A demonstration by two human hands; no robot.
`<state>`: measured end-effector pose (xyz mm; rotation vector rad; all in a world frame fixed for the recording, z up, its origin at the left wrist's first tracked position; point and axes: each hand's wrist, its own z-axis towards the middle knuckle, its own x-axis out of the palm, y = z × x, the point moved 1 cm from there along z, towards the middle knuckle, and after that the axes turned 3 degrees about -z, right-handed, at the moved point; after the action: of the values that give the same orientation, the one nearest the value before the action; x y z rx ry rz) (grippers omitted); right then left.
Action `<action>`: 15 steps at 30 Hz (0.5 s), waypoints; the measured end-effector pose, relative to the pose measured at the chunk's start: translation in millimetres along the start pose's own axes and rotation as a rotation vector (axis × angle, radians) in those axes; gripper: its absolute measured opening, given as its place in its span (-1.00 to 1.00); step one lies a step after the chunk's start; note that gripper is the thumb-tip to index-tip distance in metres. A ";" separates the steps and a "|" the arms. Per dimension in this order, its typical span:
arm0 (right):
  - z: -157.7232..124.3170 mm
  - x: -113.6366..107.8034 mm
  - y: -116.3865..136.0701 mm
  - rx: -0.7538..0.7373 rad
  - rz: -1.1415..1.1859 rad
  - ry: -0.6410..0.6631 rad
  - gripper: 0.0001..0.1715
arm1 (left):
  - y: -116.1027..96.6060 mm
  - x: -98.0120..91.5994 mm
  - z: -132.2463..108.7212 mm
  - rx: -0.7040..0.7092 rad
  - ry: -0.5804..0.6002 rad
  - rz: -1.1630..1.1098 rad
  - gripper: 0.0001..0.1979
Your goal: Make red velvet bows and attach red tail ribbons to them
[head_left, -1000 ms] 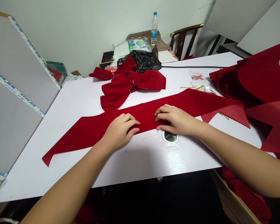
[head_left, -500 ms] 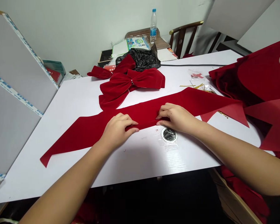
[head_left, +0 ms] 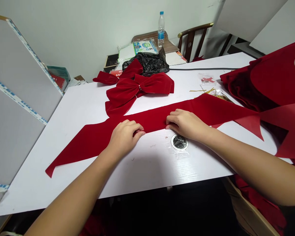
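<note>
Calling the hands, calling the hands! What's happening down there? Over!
Left hand and right hand pinching red velvet ribbon. Ribbon lying across white table. Round metal fitting beside right hand, off the ribbon.

Velvet bow [head_left: 135, 88], black plastic bag [head_left: 149, 64], water bottle [head_left: 161, 29].

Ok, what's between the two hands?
In the head view, a stretch of red velvet ribbon lies between the left hand and the right hand, and both hands are on it.

legible text: none | water bottle [head_left: 161, 32] label (blue, too small to read)
</note>
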<state>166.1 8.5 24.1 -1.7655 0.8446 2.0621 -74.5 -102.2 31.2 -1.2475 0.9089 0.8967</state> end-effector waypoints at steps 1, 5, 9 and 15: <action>0.4 0.3 -0.6 -0.014 0.013 -0.007 -0.86 | 0.2 -0.1 0.3 0.000 0.005 -0.010 -0.79; 2.4 1.7 -3.7 -0.094 0.127 -0.061 -0.86 | 2.6 0.2 0.5 0.035 -0.035 -0.070 -0.82; 3.5 2.0 -5.1 -0.084 0.163 -0.057 -0.86 | 4.9 1.0 0.1 0.045 -0.038 -0.084 -0.84; 1.7 -0.7 -3.4 -0.078 0.151 -0.059 -0.83 | 4.4 1.4 -1.1 0.011 -0.055 -0.084 -0.86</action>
<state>166.9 12.3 24.2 -1.7185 0.9175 2.2604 -78.1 -102.8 28.1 -1.2368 0.8108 0.8543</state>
